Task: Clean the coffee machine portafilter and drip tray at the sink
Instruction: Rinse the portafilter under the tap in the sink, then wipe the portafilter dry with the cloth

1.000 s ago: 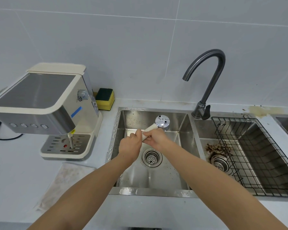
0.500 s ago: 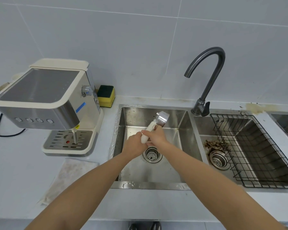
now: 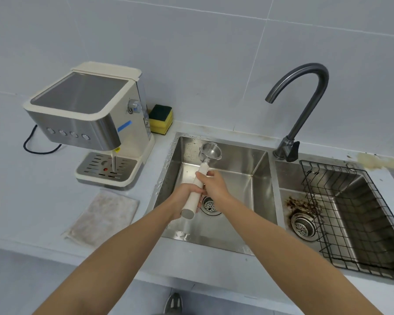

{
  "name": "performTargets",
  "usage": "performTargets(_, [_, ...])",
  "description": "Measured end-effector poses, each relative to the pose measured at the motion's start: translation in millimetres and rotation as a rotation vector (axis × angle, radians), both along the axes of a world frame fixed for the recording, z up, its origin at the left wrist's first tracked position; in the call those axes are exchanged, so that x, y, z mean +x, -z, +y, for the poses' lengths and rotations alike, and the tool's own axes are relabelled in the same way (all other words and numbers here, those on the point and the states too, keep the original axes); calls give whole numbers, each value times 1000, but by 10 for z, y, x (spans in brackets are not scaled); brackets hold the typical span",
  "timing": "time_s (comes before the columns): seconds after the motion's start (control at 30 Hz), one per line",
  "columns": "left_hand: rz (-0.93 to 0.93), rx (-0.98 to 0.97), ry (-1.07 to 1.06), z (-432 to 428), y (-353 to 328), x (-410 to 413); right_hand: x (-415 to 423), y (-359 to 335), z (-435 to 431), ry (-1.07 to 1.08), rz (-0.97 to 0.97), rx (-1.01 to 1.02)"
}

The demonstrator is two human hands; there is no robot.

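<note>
Portafilter (image 3: 203, 171) hung over the sink (image 3: 237, 173), basket up and seemingly empty. The left grip (image 3: 182, 197) and right grip (image 3: 215, 188) both curled round its white handle. No water ran from the tap (image 3: 305, 103). The drip tray (image 3: 107, 167) sat on the coffee machine (image 3: 93, 114), apparently untouched, so I judged most work remained.
</note>
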State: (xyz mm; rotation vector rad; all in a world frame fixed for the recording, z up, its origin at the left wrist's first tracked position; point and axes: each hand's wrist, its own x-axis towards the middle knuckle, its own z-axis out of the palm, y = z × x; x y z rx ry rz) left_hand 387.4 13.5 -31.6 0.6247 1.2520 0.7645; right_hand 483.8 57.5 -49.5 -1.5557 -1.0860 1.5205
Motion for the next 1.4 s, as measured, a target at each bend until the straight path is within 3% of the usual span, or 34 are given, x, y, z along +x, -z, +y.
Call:
performTargets(0.37, [226,127,-80,-408,194,8,-39,129,-358,-125,-44,-35])
performTargets(0.6, [231,109,-228,-688,248,-311,-148,77,-405,-225,108,-229])
performTargets(0.8, [222,121,-295,-1081,273,-857,-467,317,-445,-307,-58,-250])
performTargets(0.97, [235,84,-354,-1466,290,-1401,-1020,422,-591,-370,-84,-280])
performTargets(1.4, [203,23,-377,-2032,451,-2375,-1908,709,-628,-168,-153,-326])
